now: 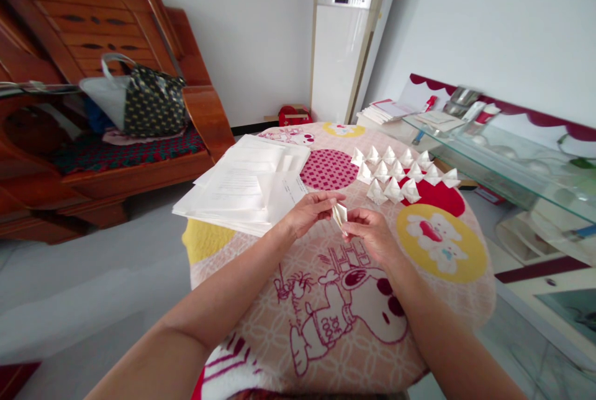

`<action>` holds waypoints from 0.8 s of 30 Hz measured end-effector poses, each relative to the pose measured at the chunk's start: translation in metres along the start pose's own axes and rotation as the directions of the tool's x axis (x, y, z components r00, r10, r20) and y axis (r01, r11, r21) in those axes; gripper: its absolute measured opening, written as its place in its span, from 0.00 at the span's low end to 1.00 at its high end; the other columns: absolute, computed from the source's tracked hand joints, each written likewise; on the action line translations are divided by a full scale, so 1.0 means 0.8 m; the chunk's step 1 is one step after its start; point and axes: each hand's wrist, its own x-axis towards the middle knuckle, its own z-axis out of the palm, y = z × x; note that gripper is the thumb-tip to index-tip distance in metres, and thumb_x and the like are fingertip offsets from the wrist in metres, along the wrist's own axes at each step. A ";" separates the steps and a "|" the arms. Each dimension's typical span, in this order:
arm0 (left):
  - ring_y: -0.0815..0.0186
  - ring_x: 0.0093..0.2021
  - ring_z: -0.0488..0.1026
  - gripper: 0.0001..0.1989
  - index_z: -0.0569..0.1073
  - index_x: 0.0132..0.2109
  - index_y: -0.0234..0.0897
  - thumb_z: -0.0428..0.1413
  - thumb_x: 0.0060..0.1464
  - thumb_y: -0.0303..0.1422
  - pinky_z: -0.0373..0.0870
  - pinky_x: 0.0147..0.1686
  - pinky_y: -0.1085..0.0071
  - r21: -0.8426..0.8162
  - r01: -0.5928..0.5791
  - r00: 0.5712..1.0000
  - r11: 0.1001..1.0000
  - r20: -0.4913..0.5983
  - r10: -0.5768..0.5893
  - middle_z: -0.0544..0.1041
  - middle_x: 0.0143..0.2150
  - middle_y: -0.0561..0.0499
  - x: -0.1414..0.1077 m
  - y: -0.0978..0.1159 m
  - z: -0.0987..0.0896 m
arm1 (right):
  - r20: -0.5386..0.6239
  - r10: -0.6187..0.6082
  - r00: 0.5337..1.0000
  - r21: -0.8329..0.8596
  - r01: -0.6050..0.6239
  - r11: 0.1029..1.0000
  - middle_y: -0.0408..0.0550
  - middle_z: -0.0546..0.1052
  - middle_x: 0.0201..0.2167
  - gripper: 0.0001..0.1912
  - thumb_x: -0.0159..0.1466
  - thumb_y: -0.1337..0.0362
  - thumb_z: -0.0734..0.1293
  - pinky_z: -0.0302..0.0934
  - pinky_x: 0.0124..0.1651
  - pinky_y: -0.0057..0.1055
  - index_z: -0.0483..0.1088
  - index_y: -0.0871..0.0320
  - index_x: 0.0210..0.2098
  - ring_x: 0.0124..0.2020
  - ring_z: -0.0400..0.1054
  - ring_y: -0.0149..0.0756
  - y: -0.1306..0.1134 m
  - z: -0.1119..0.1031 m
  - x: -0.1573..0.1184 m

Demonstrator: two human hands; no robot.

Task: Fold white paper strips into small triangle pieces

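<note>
Both hands hold one small folded piece of white paper point(339, 215) above the middle of the cloth-covered table. My left hand point(311, 213) pinches its upper left side, and my right hand point(370, 230) grips its lower right side. Beyond my right hand, several small folded paper shapes point(397, 170) stand in rows with their points up. To the left of my hands lies a spread stack of white sheets point(237, 182), some with printed text.
The round table wears a patterned cloth point(279, 338) with cartoon figures. At the right stands a glass-topped stand point(512, 164) with papers and cups. A wooden bench point(153, 167) at the left holds a patterned bag point(153, 102). A tall white cabinet unit point(339, 46) stands behind.
</note>
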 end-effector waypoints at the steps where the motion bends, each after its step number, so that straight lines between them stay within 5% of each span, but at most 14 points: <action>1: 0.69 0.34 0.74 0.23 0.83 0.49 0.32 0.71 0.49 0.41 0.65 0.38 0.72 0.031 0.000 1.000 1.000 -0.016 0.001 0.83 0.38 0.44 -0.001 0.001 -0.001 | -0.001 0.007 1.000 0.000 -0.007 1.000 0.42 0.78 0.24 0.10 0.51 0.61 0.79 0.66 0.27 0.30 0.79 0.57 0.31 0.21 0.70 0.30 0.001 0.000 0.000; 13: 0.69 0.37 0.75 0.17 0.84 0.46 0.33 0.71 0.48 0.32 0.66 0.40 0.73 -0.083 0.002 1.000 0.997 -0.013 -0.003 0.83 0.41 0.45 0.000 0.004 0.003 | 0.012 0.035 0.999 0.024 -0.035 0.999 0.42 0.77 0.23 0.12 0.49 0.61 0.79 0.66 0.26 0.30 0.78 0.58 0.31 0.21 0.69 0.31 0.000 0.001 0.001; 24: 0.65 0.38 0.78 0.15 0.83 0.46 0.33 0.68 0.49 0.29 0.70 0.43 0.70 -0.172 0.017 0.996 0.985 0.095 -0.001 0.83 0.43 0.43 -0.004 0.008 0.009 | 0.087 0.039 0.995 0.044 -0.043 0.998 0.42 0.78 0.27 0.14 0.47 0.60 0.80 0.68 0.29 0.31 0.78 0.56 0.31 0.23 0.69 0.31 -0.003 0.000 0.000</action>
